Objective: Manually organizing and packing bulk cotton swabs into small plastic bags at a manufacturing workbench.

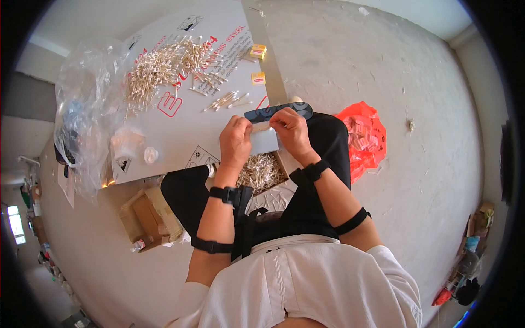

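Together, left hand [235, 139] and right hand [291, 128] pinch a small grey packet [264, 140], fingers closed on its top edge.

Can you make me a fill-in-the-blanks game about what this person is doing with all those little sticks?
1. Both hands, left hand and right hand, pinch a small grey-blue flat packet between ____ hands.
2. The big heap of white cotton-tipped sticks lies on a flat grey ____ sheet.
3. The crumpled plastic bag on the floor at the person's right is ____.
4. Two small ____ boxes sit near the sheet's edge.

Missing words: two; cardboard; red; yellow
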The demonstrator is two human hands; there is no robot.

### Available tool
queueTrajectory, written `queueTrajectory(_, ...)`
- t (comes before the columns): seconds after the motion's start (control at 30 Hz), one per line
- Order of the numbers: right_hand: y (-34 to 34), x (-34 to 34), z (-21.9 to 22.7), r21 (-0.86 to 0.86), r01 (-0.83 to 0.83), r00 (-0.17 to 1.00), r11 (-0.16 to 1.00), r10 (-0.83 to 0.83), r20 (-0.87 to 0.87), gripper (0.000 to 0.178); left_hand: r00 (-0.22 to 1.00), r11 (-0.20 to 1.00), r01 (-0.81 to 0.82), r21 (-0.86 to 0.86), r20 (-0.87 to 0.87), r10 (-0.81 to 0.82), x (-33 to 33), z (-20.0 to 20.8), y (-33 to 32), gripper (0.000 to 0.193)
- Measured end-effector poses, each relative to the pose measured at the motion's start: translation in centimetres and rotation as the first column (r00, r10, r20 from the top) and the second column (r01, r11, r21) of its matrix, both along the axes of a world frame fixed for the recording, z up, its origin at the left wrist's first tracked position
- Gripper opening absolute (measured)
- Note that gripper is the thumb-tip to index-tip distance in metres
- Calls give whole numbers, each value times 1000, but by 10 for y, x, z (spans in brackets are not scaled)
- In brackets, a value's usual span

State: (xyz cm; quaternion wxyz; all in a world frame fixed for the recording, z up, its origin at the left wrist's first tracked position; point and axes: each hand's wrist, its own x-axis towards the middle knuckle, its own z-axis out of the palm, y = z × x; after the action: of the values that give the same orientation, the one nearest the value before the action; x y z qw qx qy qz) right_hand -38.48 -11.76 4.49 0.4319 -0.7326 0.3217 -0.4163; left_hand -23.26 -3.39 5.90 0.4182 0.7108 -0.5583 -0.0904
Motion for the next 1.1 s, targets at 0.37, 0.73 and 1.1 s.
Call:
queueTrajectory(0.37, 1, 6, 0, 115, 43, 995, 992, -32, -94, 7, 987, 999, 15, 51, -161, -6, 5, -6, -2, 10)
queueTrajectory(0.73, -9, 11, 15, -397, -3, 990, 918, -52, -130, 12, 994, 983, -27, -182, 98, 46, 0, 1, -6, 12)
queueTrajectory(1.1, 15, -11, -26, -492, -429, 820, 757, 99, -564, 12, 928, 979, 133, 152, 329, -177, -1, -33, 38, 38)
